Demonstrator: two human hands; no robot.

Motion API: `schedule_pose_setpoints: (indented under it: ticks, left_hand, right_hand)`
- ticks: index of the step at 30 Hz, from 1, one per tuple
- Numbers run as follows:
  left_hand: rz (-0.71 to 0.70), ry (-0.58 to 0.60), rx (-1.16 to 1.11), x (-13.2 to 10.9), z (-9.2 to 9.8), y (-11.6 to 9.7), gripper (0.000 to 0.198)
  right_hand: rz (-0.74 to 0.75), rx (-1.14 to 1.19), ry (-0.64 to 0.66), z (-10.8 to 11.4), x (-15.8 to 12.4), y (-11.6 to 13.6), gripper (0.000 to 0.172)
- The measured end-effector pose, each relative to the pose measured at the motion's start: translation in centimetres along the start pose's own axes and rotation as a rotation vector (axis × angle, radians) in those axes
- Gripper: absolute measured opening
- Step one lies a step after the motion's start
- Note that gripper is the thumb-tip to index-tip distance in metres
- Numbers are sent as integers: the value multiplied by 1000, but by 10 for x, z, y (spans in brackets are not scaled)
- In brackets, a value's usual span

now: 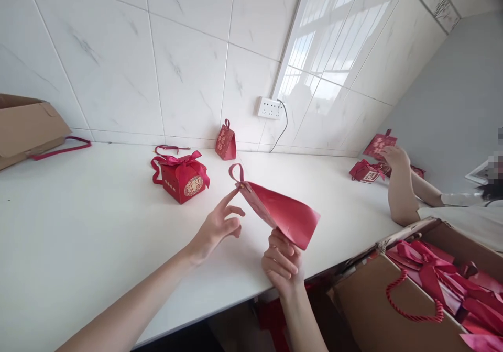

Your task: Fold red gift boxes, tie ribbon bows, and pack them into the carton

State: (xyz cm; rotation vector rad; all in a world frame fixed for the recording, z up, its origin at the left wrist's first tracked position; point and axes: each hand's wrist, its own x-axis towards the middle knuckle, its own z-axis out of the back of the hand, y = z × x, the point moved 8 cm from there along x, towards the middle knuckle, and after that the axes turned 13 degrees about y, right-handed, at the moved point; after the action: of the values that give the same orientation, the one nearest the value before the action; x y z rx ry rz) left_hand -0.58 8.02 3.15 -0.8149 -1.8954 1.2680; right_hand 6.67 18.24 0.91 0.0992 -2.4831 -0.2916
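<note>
My right hand (283, 260) grips the lower end of a flat, unfolded red paper box (285, 213) and holds it tilted above the white table (78, 226). A small red ribbon loop (236, 172) sticks up from the box's upper end. My left hand (220, 225) is beside that end, its index finger stretched out and touching the box near the loop, the other fingers loosely curled with nothing in them. A finished red gift box with a bow (182, 177) stands on the table behind my left hand.
A folded red box (226, 141) stands by the tiled wall under a socket (269, 108). A cardboard box (27, 127) lies at the far left. An open carton of red boxes and ribbons (428, 284) is at lower right. Another person's arm (398, 184) reaches toward red boxes (367, 171).
</note>
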Motion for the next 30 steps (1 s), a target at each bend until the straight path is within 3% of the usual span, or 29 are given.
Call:
schedule_pose_setpoints:
  ticks: [3,5,8,11,13,16,19,21,24,26,28,30]
  left_hand:
    - [-22,18,-90,0,-4,0,93]
    - [-42,-16,-153,-1,-3,-2,81]
    - [-70,-115,-224,-3,6,-8,55]
    - [-110,-268,-246,-8,21,-16,39]
    - [-112,-376,-235,-12,32,-19,33]
    - [-124,-484,-177,-16,43,-20,28]
    - [-207,-540,16,-19,46,-27,20]
    - [-228,-493,204,-19,38,-31,21]
    - [-178,-183,380,-12,11,-23,30]
    - [-132,-37,398,-10,-1,-11,41]
    - [-73,-11,423,-10,-2,1,46]
    - [-2,4,501,-8,-3,11,43]
  right_hand:
    - [-30,-343,-190,7,-2,-2,26]
    - [-74,-586,-326,12,-6,-3,34]
    - [-115,-824,-417,17,-7,-6,44]
    - [-133,-971,-485,21,-7,-5,38]
    - [-117,-1088,-558,20,-9,1,45]
    - [29,-1390,-670,4,-20,13,46]
    - [181,-1918,-562,-27,-23,3,57]
    - [132,-2171,-393,-33,-15,-16,66]
    - [-37,-2175,-350,-13,5,-13,47]
    - [-149,-2089,-446,7,25,15,34]
    - [-240,-2111,-577,22,47,58,25]
    - [-201,-2191,-751,28,67,110,18]
